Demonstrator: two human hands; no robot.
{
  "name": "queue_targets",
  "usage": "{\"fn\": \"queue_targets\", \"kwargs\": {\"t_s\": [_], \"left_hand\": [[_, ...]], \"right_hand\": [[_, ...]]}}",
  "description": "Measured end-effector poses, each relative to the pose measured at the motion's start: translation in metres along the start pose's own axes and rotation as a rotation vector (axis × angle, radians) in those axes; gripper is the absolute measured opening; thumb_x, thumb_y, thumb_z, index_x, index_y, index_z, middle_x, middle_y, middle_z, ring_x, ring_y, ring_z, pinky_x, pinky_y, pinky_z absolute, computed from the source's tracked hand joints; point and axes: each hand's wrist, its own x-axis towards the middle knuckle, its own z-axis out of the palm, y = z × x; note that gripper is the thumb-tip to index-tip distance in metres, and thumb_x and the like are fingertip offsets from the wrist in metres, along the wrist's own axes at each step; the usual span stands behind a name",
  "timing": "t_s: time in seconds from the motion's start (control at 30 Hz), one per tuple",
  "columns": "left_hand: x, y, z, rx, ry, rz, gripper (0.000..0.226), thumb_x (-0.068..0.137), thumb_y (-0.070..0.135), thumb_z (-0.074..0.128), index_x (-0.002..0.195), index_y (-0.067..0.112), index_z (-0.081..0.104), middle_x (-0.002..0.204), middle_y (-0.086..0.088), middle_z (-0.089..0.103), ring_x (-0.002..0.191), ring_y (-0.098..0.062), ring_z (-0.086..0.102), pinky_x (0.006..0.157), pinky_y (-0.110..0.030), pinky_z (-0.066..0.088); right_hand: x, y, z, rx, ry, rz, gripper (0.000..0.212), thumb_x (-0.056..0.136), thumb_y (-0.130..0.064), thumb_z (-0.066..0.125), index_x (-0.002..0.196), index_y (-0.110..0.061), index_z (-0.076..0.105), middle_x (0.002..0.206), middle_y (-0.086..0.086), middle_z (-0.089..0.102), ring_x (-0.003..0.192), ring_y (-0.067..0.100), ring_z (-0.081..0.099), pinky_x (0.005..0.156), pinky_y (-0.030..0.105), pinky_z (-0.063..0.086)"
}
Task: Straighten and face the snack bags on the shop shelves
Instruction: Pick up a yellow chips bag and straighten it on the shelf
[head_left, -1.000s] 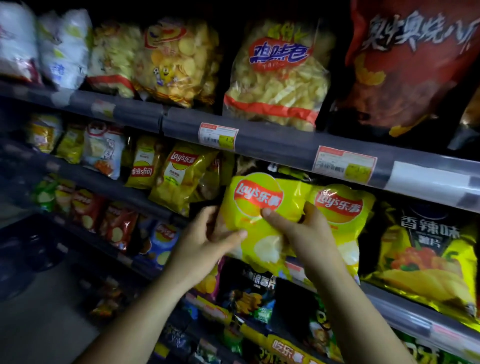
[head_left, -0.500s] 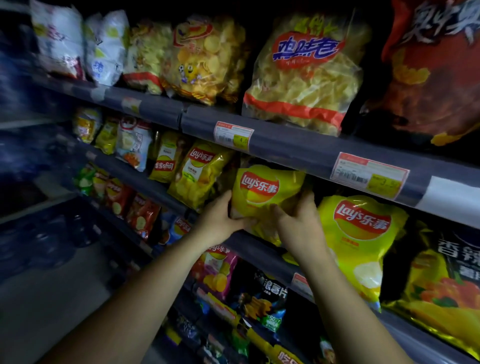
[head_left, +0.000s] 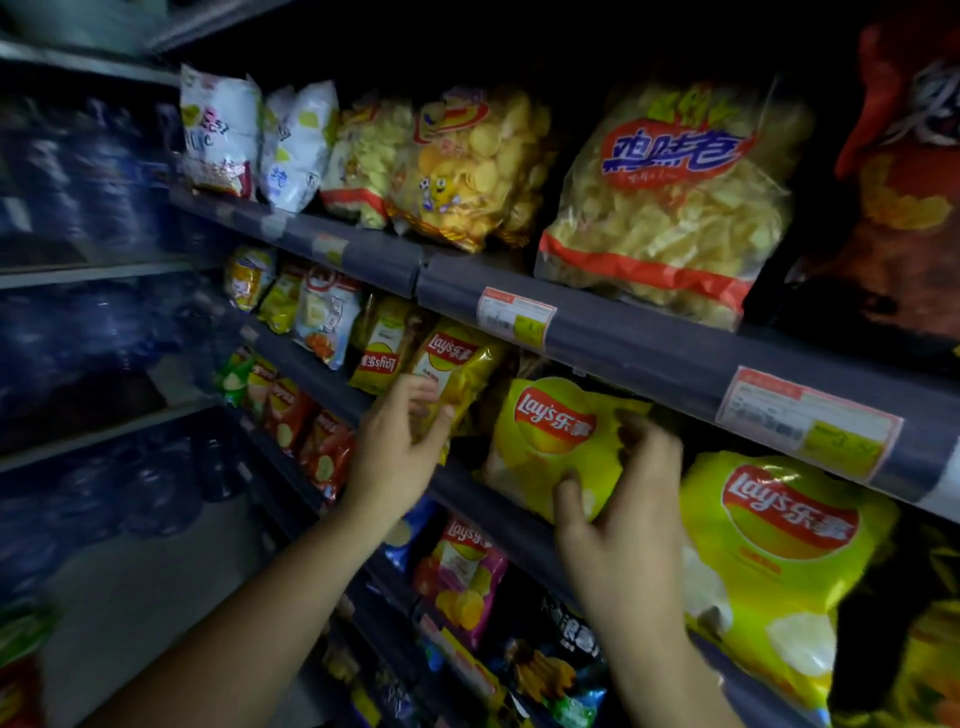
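Observation:
A lime-green Lay's bag (head_left: 550, 441) stands on the middle shelf (head_left: 467, 488), logo facing out. My right hand (head_left: 623, 514) grips its right side, thumb on the lower front and fingers on the right edge. My left hand (head_left: 400, 447) has left that bag and is closing its fingers on the lower edge of a gold Lay's bag (head_left: 457, 369), which leans tilted to the left of it. A second lime-green Lay's bag (head_left: 774, 561) stands to the right of my right hand. An upside-down yellow Lay's bag (head_left: 379, 353) sits further left.
The top shelf rail (head_left: 623, 332) with price labels hangs just above the bags, with large clear chip bags (head_left: 670, 202) on it. Red bags (head_left: 291, 415) and other snacks fill lower shelves. Blue bottled water packs (head_left: 93, 332) fill the left rack.
The lime-green bag went up and back onto the middle shelf. My left hand let go of it and shifted left onto the gold bag. The camera view swung left.

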Motion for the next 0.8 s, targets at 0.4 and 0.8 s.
{"fn": "queue_targets", "kwargs": {"t_s": [0.4, 0.8], "left_hand": [[0.109, -0.088, -0.003, 0.109, -0.354, -0.121, 0.059, 0.096, 0.05, 0.052, 0.146, 0.018, 0.044, 0.143, 0.002, 0.053, 0.13, -0.016, 0.05, 0.1, -0.031, 0.041], [0.157, -0.117, -0.015, -0.622, -0.801, -0.188, 0.062, 0.067, 0.063, 0.074, 0.12, 0.034, 0.066, 0.114, 0.01, 0.075, 0.106, -0.011, 0.071, 0.093, -0.038, 0.057]], "right_hand": [[0.022, -0.038, 0.164, -0.085, -0.292, 0.042, 0.09, 0.088, -0.036, 0.054, 0.16, -0.01, 0.006, 0.168, 0.004, 0.013, 0.156, 0.021, 0.017, 0.125, 0.027, 0.015], [0.064, -0.057, 0.226, 0.236, 0.298, 0.505, 0.041, 0.083, -0.035, 0.078, 0.117, -0.043, 0.058, 0.101, -0.015, 0.078, 0.095, 0.001, 0.073, 0.09, 0.027, 0.059]]}}
